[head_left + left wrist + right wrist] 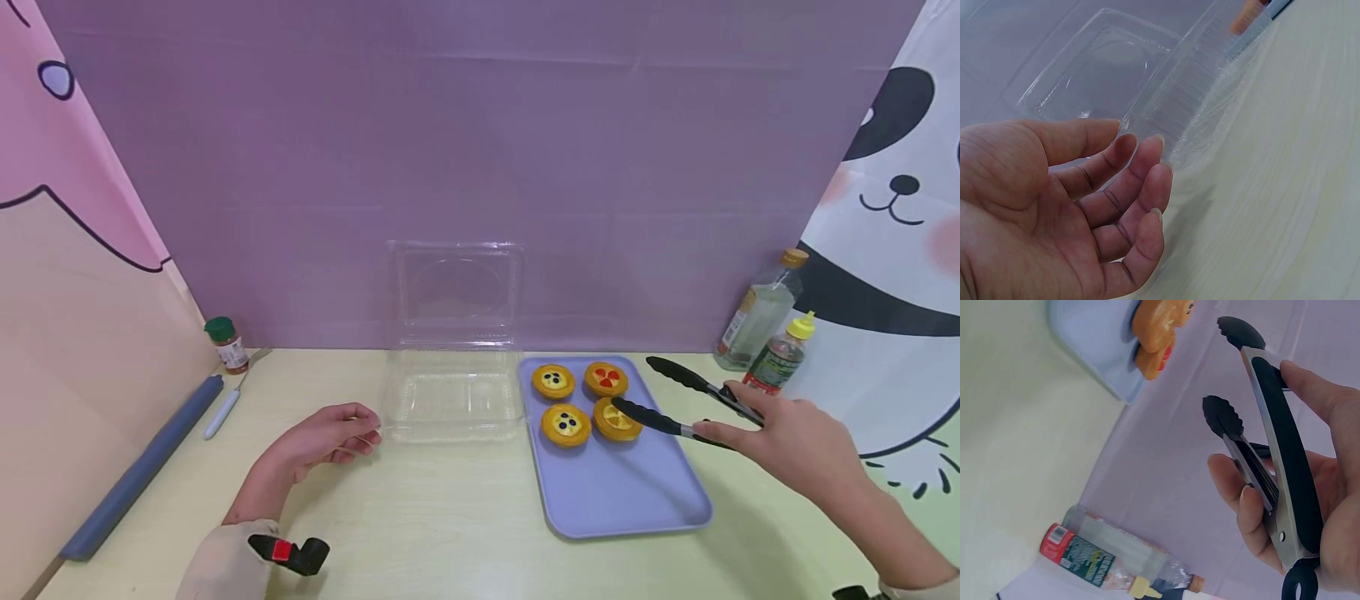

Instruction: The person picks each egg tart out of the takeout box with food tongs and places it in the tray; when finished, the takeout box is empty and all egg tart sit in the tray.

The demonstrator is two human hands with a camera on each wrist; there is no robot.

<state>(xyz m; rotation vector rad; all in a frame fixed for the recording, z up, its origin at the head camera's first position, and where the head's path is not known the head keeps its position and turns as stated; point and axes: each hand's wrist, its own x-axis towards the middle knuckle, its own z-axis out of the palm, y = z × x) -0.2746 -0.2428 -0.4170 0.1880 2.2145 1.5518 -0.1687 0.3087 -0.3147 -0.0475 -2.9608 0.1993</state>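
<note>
My right hand [798, 437] grips a pair of black-tipped metal tongs [1288, 456], fingers and thumb on its handles. The tongs' jaws stand wide apart over the tray's right side, with the nearer tip in front of an egg tart with yellow topping [617, 421] in the head view. Two blueberry tarts [566, 425] and a tart with red fruit [606, 379] sit beside it on the lilac tray [600, 500]. Loosely bent, my left hand [333, 437] is at the left edge of a clear plastic clamshell box [453, 396]; whether its fingertips touch the rim is unclear. The box's lid [457, 292] stands raised.
A tall bottle [761, 312] and a yellow-capped bottle [782, 354] stand at the back right. On the left are a green-lidded spice jar [227, 343], a light-handled utensil [222, 412] and a long blue-grey roll [146, 467]. A purple backdrop [450, 125] rises behind the table.
</note>
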